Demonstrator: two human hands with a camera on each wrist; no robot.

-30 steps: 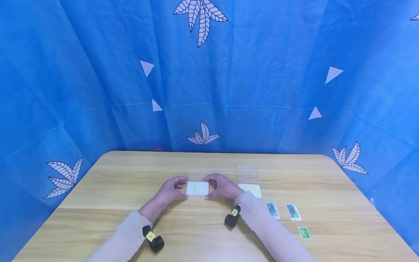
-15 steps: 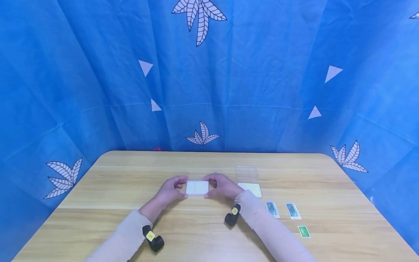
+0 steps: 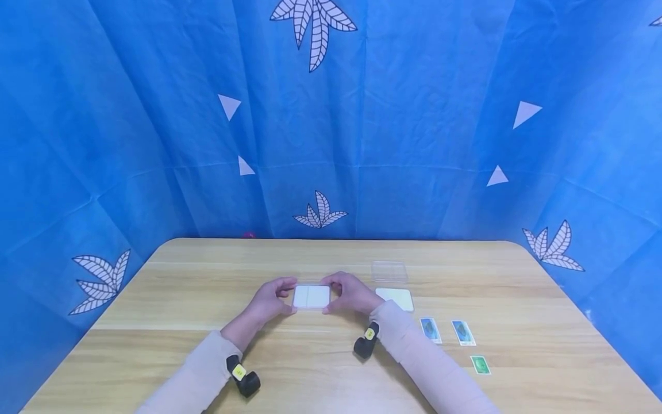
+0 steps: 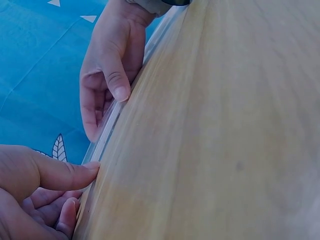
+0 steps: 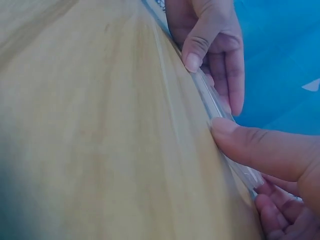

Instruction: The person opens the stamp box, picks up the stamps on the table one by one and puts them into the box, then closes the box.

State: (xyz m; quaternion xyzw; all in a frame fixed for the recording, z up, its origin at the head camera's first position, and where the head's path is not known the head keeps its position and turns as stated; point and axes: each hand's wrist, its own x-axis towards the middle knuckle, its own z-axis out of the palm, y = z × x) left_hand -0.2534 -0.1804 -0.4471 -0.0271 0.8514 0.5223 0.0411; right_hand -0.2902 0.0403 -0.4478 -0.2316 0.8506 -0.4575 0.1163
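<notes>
While a bare left hand (image 3: 269,299) and a bare right hand (image 3: 351,294) pinch its two ends, a flat, clear-edged rectangular case (image 3: 312,297) lies level at a pale wood-grain counter (image 3: 207,270)

As the person looks forward and down, the case is in the middle of the counter, between the hands. Its face shows white, crossed by a thin line slightly left of centre. Each hand grips one short end, thumb at the near corner and index finger at the far one, so the fingers are parted by the depth of the case. Both wrist views show the thumbs against its transparent edge; whether its underside touches the wood, I cannot tell.

Just beyond the right hand lies a white, round-cornered flat panel (image 3: 395,299), and behind that a clear, see-through rectangular tray or lid (image 3: 389,271). Nearer the person, to the right, are two white-bordered blue picture cards (image 3: 463,333) side by side and, below them, a smaller white-bordered green card (image 3: 480,365). Pale long sleeves (image 3: 431,368) cover both arms, with a black camera at each wrist. Behind the counter hangs a bright blue curtain (image 3: 414,115) printed with white leaves and triangles.
</notes>
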